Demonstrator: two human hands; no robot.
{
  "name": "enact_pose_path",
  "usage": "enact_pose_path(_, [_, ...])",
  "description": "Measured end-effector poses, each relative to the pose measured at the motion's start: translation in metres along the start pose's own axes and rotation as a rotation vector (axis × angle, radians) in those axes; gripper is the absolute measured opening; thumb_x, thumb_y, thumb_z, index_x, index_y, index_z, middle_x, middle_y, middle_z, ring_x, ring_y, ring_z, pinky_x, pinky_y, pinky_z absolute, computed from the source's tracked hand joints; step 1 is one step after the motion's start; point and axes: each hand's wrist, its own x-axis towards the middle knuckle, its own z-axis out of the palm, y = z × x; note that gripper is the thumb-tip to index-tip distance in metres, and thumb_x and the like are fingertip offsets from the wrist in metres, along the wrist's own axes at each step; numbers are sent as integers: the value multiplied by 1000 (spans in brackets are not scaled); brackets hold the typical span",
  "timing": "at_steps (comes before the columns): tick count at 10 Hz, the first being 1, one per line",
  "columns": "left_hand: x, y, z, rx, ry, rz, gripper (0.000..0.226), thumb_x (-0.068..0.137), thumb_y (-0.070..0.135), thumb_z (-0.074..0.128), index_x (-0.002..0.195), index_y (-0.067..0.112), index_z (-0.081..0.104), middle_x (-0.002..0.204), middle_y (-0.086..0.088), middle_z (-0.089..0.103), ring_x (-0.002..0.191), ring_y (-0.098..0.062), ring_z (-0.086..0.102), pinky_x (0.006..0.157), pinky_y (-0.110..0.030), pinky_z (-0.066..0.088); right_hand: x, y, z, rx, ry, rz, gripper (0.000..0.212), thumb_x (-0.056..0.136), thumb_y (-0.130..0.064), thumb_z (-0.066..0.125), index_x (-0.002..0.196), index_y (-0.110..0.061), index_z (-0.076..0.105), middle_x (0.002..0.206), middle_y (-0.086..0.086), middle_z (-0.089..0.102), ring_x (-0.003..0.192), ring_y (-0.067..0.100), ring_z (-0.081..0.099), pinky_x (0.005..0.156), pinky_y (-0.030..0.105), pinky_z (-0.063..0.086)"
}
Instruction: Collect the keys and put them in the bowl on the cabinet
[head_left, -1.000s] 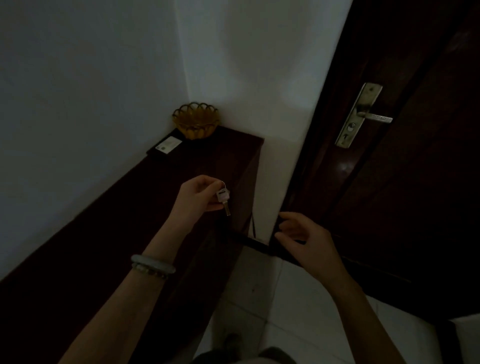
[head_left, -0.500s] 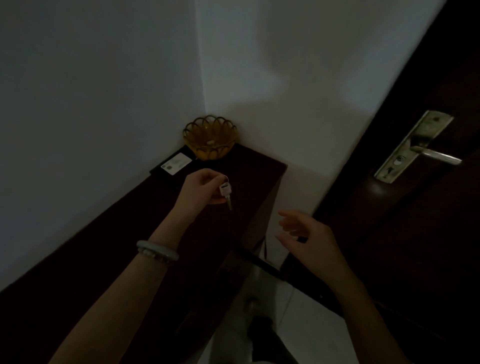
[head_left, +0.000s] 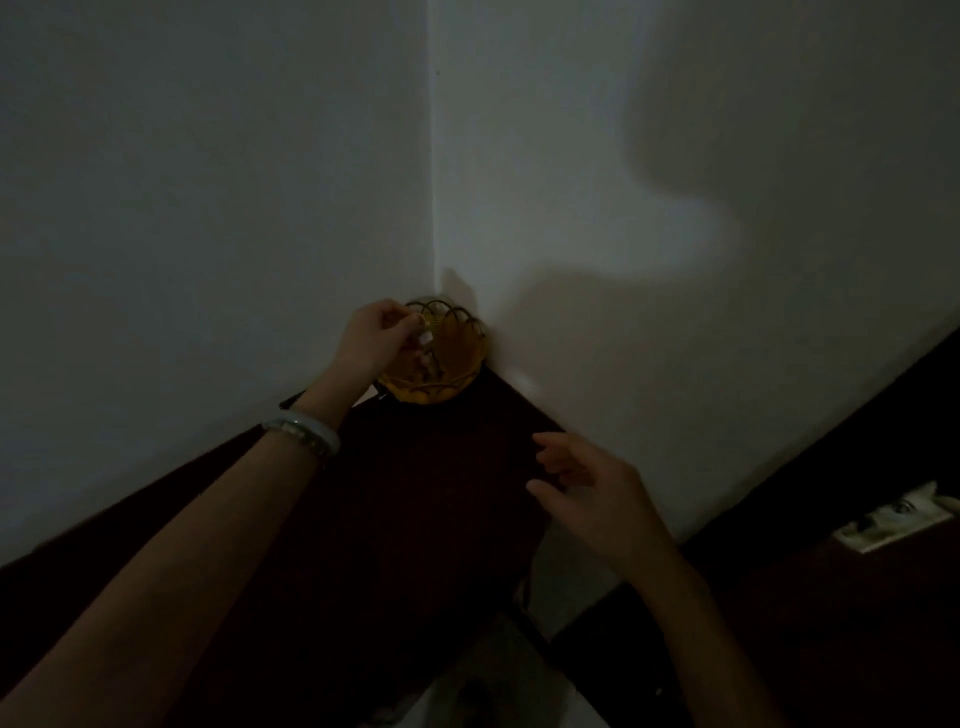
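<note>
An amber bowl with a scalloped rim stands on the dark cabinet, tucked into the corner of two white walls. My left hand, with a pale bracelet on its wrist, is over the bowl's left side and pinches the keys, which hang down inside the bowl. My right hand hovers over the cabinet's right edge, fingers apart and holding nothing.
A dark door with a metal handle plate is at the right. Pale floor tiles show below the cabinet's end. The room is dim.
My left hand has carried the keys forward from mid-cabinet to over the bowl. The view has moved closer to the corner, and the door handle has slid to the right edge.
</note>
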Motion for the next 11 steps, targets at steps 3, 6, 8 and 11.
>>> enact_pose_path(3, [54,-28,23,391,-93,5,9,89,2,53,89,2,63,86,-12,60,55,-2,58,45,-5,41,38,4,-5,4,-38,-38,43,75,-15,73,114,-23,57,96,-5,64,91,4,59,80,14,48])
enact_pose_path(6, [82,-48,24,726,-336,76,16,83,6,55,87,4,70,100,-17,67,91,-32,60,77,-40,49,63,8,-1,2,-14,-17,42,74,-16,73,113,-25,58,96,-7,64,91,-1,58,77,6,43])
enact_pose_path(8, [86,-51,31,741,-338,75,11,83,15,62,87,11,71,87,-1,61,72,-11,50,60,-24,36,69,14,1,10,-1,-6,43,74,-18,73,113,-28,58,96,-9,64,91,-1,58,79,9,45])
enact_pose_path(11, [71,-48,28,739,-254,146,16,81,13,60,92,1,63,93,-18,65,77,-27,56,59,-33,42,74,19,-2,11,-7,-6,42,74,-19,73,112,-29,58,97,-8,65,91,-1,58,77,5,43])
